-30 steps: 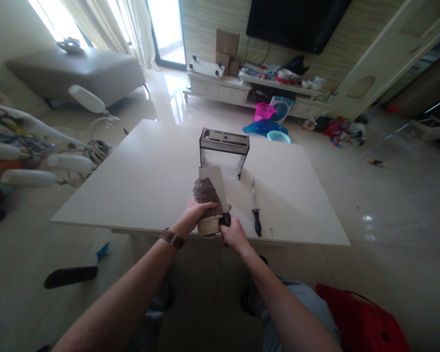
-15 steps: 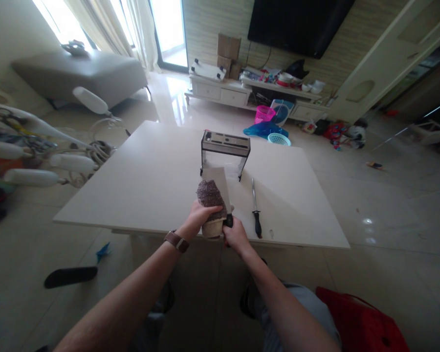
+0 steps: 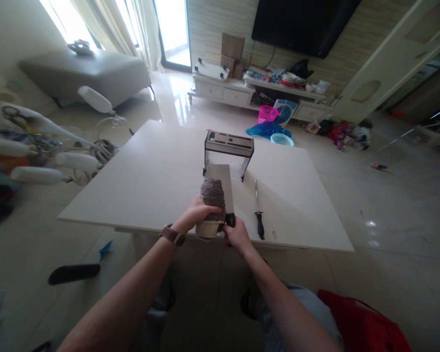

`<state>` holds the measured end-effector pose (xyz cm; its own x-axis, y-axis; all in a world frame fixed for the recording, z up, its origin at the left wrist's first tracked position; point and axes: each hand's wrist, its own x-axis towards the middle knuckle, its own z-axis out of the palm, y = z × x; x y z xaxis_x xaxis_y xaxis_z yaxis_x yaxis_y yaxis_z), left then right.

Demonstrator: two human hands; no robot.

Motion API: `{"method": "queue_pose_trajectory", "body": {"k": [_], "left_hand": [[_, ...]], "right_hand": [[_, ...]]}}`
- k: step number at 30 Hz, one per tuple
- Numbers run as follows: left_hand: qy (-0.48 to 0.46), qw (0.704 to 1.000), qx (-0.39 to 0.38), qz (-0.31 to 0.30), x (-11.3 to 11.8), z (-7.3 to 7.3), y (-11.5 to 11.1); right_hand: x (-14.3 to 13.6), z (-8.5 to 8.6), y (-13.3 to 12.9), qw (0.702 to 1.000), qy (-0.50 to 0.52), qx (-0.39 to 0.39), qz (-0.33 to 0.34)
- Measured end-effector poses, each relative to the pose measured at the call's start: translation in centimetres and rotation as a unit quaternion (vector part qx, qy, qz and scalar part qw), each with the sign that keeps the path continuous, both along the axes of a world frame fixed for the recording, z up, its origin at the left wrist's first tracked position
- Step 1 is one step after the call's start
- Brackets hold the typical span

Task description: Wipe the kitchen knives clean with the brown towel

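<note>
My left hand point(image 3: 200, 211) is closed on a folded brown and beige cloth point(image 3: 213, 193), its thumb lying across the front. Behind the cloth stands the wide pale blade of a cleaver point(image 3: 226, 186), partly covered by it. The cleaver's black handle is in my right hand point(image 3: 237, 231), near the table's front edge. A knife block point(image 3: 229, 142) with a dark slotted top and clear sides stands just beyond the blade. To the right, a sharpening steel point(image 3: 259, 220) with a black handle lies on the white table point(image 3: 161, 166).
A small clear item point(image 3: 274, 235) lies right of the steel. Beyond the table are a pink basket point(image 3: 267, 114), a light blue basket point(image 3: 281, 140) and a low cabinet point(image 3: 238, 96). A red bag point(image 3: 363, 320) is at the lower right.
The cloth and my left hand have moved slightly down along the blade, and the cloth's lower end has swung left. The blade stands more upright. The whole view has shifted a little.
</note>
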<state>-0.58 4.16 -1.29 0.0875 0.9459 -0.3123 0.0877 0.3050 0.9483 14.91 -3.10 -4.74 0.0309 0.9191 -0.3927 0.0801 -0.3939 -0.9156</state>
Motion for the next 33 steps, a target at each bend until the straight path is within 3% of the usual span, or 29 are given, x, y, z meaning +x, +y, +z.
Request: {"method": "queue_pose_trajectory", "body": {"k": [13, 24, 33], "left_hand": [[0.056, 0.998, 0.002, -0.025, -1.2, 0.1, 0.0], [0.052, 0.997, 0.016, -0.049, -1.1, -1.2, 0.5], [0.05, 0.998, 0.007, -0.025, -0.9, -0.9, 0.4]], "right_hand": [[0.2, -0.1, -0.1, 1.0, -0.001, -0.018, 0.008], [0.3, 0.0, 0.0, 0.999, -0.039, -0.024, 0.005], [0.6, 0.3, -0.1, 0.999, -0.049, -0.017, 0.009]]}}
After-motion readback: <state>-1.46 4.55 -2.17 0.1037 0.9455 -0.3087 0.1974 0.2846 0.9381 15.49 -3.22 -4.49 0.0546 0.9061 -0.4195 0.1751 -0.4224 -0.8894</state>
